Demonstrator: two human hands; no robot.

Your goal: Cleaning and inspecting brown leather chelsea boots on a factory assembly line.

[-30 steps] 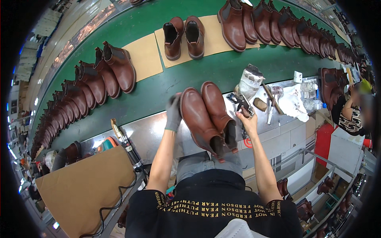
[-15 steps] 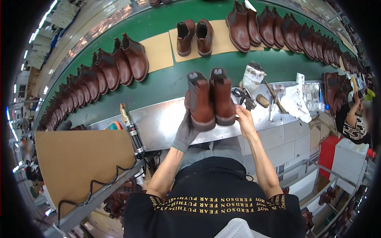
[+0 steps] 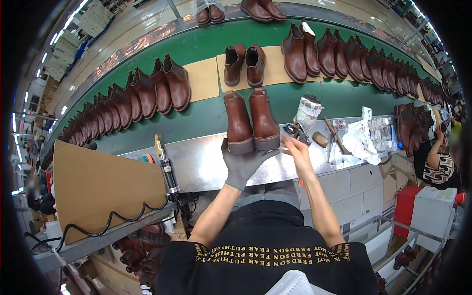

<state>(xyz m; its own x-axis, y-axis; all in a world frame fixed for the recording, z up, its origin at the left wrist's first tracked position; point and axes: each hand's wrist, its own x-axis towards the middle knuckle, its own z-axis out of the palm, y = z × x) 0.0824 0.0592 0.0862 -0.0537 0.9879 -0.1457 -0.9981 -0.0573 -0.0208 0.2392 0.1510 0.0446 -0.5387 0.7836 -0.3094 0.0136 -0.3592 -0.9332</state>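
Note:
A pair of brown leather ankle boots (image 3: 264,118) stands side by side above the metal bench edge, heels toward me. Under their soles, my left hand (image 3: 241,164), in a grey glove, supports and grips both boots. My bare right hand (image 3: 299,153) is just right of the right boot's heel, its fingers stretched out and slightly blurred. Whether its fingertips touch the boot, I cannot tell. Beyond the held pair, another pair of brown boots (image 3: 255,66) stands on a cardboard sheet (image 3: 275,59) on the green belt.
Rows of brown boots (image 3: 174,83) line the green belt (image 3: 206,115) on both sides. On the metal bench (image 3: 196,160) lie a spray gun (image 3: 297,132), a plastic-wrapped cup (image 3: 309,110), a brown block (image 3: 320,139), a brush (image 3: 337,135) and white cloth (image 3: 361,142). Cardboard (image 3: 108,189) stands left.
The boots have turned so their backs face me and now rest on my left hand alone. My right hand has come off the right boot's side. The view has shifted slightly.

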